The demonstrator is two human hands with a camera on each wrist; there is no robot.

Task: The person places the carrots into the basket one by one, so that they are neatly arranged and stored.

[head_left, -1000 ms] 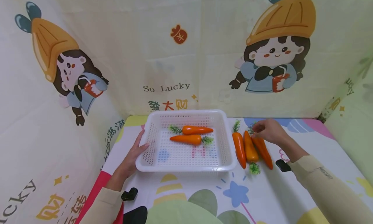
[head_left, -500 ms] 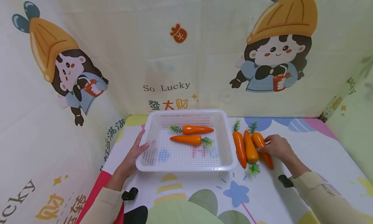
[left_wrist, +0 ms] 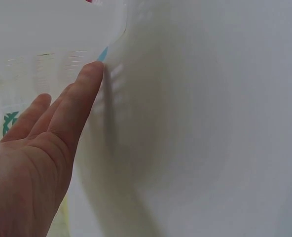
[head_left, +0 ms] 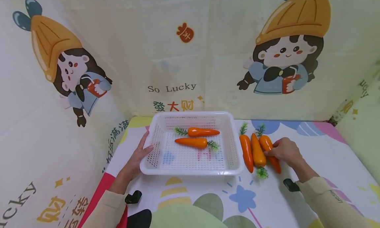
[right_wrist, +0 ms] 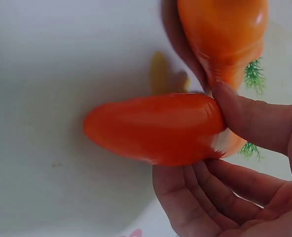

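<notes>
My left hand (head_left: 135,160), thumb and fingers spread, touches the left side of the basket (head_left: 191,172), presumably to steady it. Two carrots (head_left: 193,142) lie inside. Right of it, two more carrots (head_left: 257,151) lie on the tabletop (head_left: 320,149), apparently within reach. Beside them, my right hand (head_left: 286,151) pinches the rightmost carrot (head_left: 265,142) across its body, likely for balance.

i pinch a glossy orange carrot (head_left: 266,143) in my right hand (head_left: 287,152), leafy top away from me. beside it lie a middle carrot (head_left: 257,151), leaves nearest me, and a left carrot (head_left: 246,154), leaves away, next to the white perforated basket (head_left: 190,172) my left hand (head_left: 136,158) touches; inside, a rear carrot (head_left: 203,132) and front carrot (head_left: 191,142) lie crosswise, leaves opposed.
</notes>
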